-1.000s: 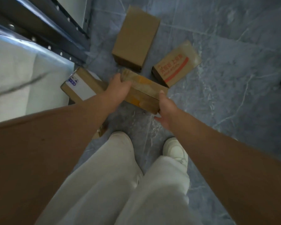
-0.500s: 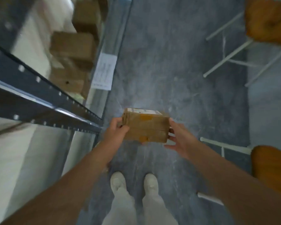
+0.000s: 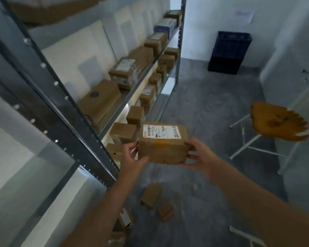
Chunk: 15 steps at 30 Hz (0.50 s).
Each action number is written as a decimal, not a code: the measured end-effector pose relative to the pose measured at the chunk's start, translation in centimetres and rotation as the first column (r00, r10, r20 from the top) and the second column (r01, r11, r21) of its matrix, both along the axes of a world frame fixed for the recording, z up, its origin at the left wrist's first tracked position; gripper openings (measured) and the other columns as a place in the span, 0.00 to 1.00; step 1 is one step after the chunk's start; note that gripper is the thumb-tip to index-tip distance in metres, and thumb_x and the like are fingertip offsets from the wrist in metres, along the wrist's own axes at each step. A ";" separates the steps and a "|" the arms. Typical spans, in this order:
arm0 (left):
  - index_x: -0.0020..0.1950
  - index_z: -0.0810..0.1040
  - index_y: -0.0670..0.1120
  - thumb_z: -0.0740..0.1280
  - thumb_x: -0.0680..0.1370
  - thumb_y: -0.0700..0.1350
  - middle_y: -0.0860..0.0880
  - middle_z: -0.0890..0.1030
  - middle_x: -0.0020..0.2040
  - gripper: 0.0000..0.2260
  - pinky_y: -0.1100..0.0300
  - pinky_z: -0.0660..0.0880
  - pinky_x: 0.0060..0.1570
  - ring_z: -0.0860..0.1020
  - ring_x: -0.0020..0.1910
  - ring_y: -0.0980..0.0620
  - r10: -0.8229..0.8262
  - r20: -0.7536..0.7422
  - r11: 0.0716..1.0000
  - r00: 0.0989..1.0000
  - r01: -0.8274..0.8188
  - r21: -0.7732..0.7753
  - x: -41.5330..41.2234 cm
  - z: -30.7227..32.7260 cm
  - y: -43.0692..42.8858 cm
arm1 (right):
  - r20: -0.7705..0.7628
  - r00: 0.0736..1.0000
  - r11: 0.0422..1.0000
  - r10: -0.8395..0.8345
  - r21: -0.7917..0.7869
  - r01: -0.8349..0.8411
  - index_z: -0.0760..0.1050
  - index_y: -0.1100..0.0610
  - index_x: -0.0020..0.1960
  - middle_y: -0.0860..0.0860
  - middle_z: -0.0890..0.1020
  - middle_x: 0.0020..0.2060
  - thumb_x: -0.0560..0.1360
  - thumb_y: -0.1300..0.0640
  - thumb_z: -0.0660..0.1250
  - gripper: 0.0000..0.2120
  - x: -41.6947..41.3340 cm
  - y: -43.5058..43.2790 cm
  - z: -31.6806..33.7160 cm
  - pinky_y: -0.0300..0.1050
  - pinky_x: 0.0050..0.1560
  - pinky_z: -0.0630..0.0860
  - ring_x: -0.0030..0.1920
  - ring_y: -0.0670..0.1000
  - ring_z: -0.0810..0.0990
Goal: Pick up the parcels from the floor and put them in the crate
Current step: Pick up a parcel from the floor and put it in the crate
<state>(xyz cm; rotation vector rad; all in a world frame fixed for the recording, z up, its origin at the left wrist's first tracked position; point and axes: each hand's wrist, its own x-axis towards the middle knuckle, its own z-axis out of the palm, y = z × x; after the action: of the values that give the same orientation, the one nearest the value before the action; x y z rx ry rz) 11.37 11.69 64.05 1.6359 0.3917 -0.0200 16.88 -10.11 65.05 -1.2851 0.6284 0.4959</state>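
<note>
**Head view.** A parcel (image 3: pixel 161 147) is held in the air at mid-frame, above the floor (image 3: pixel 203 111) and just beside the rack (image 3: pixel 89 125).

- **Orientation:** Its long axis runs left to right across the view, from one hand to the other. The broad face bearing a white label (image 3: pixel 161 132) points up, and a long side face points back toward the person. The box sits nearly level.
- **Left hand** (image 3: pixel 131 158): grips the left end, with the fingers curled round the edge and the thumb laid against the near face.
- **Right hand** (image 3: pixel 199 157): grips the right end, with the thumb at the upper edge and the fingers hooked beneath the lower corner.
- **Crate** (image 3: pixel 229 50): dark and slatted, it stands on the floor against the far wall (image 3: pixel 203 24), well apart from the parcel.
- **Floor:** Below the hands, a second parcel (image 3: pixel 151 195) and a third parcel (image 3: pixel 166 210) lie just beside each other. Both are blurred, and both have their long axes running roughly away from the person.
- **Surroundings:** The rack's shelves carry many brown boxes (image 3: pixel 99 101). A stool (image 3: pixel 279 123) with a wooden seat and white legs stands at right.
</note>
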 end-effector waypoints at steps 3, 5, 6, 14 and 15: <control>0.65 0.67 0.53 0.75 0.71 0.34 0.59 0.76 0.57 0.30 0.68 0.77 0.47 0.77 0.57 0.62 0.144 0.055 0.989 0.988 -0.146 0.030 -2.3 0.9 -1.6 | -0.008 0.989 0.987 0.151 0.049 -0.150 0.68 0.50 0.68 0.54 0.73 0.59 0.76 0.51 0.67 0.21 0.6 0.0 0.7 0.63 0.45 0.81 0.58 0.57 0.74; 0.68 0.66 0.55 0.75 0.70 0.34 0.58 0.75 0.60 0.33 0.63 0.78 0.52 0.75 0.59 0.59 0.218 0.033 0.976 0.975 -0.219 0.013 -4.1 1.0 -2.2 | -0.002 0.960 0.960 0.280 -0.001 -0.280 0.66 0.41 0.69 0.51 0.71 0.63 0.75 0.43 0.68 0.24 0.4 0.8 0.9 0.63 0.47 0.81 0.60 0.57 0.73; 0.71 0.65 0.56 0.76 0.70 0.36 0.56 0.74 0.63 0.35 0.57 0.78 0.56 0.75 0.62 0.56 0.242 0.006 0.970 0.970 -0.242 -0.001 -4.8 1.0 -2.4 | 0.010 0.941 0.939 0.339 -0.056 -0.338 0.64 0.36 0.69 0.50 0.69 0.65 0.73 0.39 0.68 0.26 0.2 1.3 1.0 0.63 0.47 0.81 0.62 0.57 0.72; 0.74 0.61 0.58 0.77 0.71 0.44 0.54 0.65 0.74 0.38 0.46 0.73 0.65 0.69 0.70 0.49 0.495 0.009 0.863 0.869 -0.493 0.111 -12.0 3.1 -0.3 | 0.197 0.755 0.777 0.625 -0.245 -0.580 0.63 0.40 0.72 0.53 0.67 0.69 0.77 0.38 0.63 0.25 -2.1 7.7 2.8 0.58 0.65 0.74 0.65 0.57 0.71; 0.74 0.62 0.58 0.78 0.70 0.46 0.54 0.66 0.74 0.38 0.46 0.74 0.64 0.69 0.70 0.48 0.523 0.022 0.847 0.852 -0.523 0.100 -13.2 3.4 0.4 | 0.226 0.731 0.763 0.643 -0.261 -0.591 0.62 0.41 0.72 0.53 0.68 0.68 0.78 0.38 0.61 0.25 -2.6 8.9 3.3 0.58 0.67 0.72 0.65 0.57 0.71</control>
<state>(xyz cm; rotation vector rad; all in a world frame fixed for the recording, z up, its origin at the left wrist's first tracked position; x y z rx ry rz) -1.82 12.04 67.49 1.5807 0.8482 0.4152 14.28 -1.20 68.30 -1.7020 -0.0508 0.7837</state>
